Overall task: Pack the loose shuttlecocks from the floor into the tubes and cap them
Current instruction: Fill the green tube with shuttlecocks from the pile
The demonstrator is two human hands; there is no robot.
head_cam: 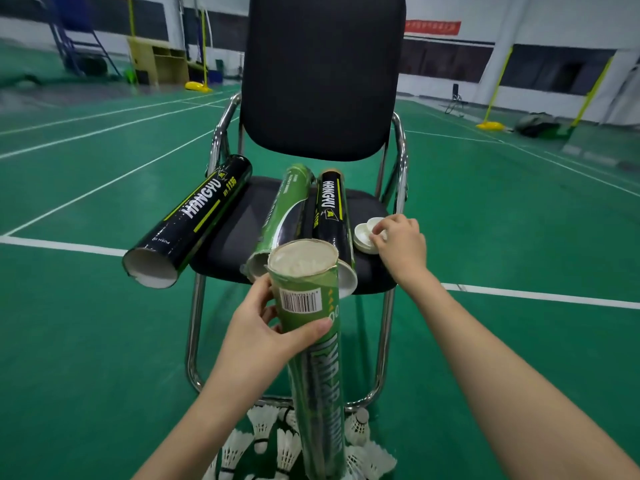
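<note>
left grip (258, 336) clamped round upright green tube (311, 341), frame centre; right grip (400, 242) pinching white caps (365, 235) on chair seat (239, 223), centre right; loose shuttlecocks (263, 422) bottom centre.

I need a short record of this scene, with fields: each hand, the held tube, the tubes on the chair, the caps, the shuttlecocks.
left hand: grips the green tube near its top
green tube: upright, uncapped, white feathers visible inside
right hand: fingers on the white caps
white caps: on the chair seat, right side
chair: black, chrome frame
tubes on seat: two black, one green, all lying open-ended
loose shuttlecocks: on the floor by the chair base
</note>
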